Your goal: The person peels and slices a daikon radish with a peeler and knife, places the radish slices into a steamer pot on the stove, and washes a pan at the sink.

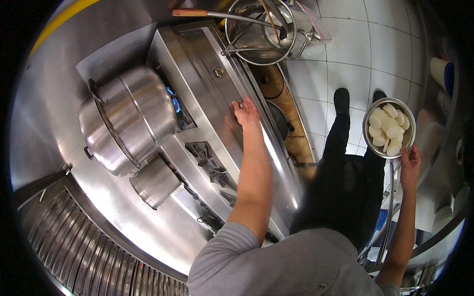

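Note:
My left hand [248,113] is at the stove's steel front panel, its fingers closed around a small control knob [240,105]. Further up the same panel sits a second knob [218,72]. A blue flame [173,100] burns under a big two-tiered steel pot [143,98] on the stove. Held out to the side by its rim, a round metal bowl [366,129] is gripped in my right hand [411,164]. Thick, pale white round pieces [387,123] lie piled in the bowl; I cannot tell what food they are.
A smaller steel pot [156,182] stands beside the big one, near a bare burner grate [210,163]. At the top, a metal stockpot [260,63] holds long-handled tools, and a wooden handle [190,13] sticks out. White tiles [345,42] cover the floor.

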Action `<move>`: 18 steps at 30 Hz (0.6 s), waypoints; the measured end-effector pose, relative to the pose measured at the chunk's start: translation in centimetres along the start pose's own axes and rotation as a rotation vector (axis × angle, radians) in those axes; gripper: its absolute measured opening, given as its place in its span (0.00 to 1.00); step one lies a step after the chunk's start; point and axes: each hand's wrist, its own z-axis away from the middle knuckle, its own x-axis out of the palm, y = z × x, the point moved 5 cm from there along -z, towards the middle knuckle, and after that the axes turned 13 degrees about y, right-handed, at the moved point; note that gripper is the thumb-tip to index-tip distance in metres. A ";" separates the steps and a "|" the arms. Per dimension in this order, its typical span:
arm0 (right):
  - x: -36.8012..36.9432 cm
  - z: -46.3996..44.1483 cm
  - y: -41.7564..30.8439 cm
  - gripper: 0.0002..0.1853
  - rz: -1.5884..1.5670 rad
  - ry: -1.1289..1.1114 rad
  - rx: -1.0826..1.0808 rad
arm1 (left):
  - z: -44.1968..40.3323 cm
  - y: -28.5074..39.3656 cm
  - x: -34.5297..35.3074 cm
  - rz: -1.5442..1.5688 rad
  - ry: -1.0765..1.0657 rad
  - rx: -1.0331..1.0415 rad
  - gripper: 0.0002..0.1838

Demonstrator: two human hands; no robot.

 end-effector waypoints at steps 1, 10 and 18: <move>0.0 0.0 -0.2 0.06 -0.005 -0.001 -0.003 | -0.1 0.0 0.0 -0.002 -0.004 0.001 0.24; 0.5 0.6 -1.5 0.08 0.044 0.021 -0.026 | 0.7 0.0 0.1 -0.009 0.074 0.013 0.18; -0.5 0.1 -0.2 0.11 0.013 -0.014 -0.024 | -0.9 -0.2 0.3 -0.013 0.033 -0.011 0.25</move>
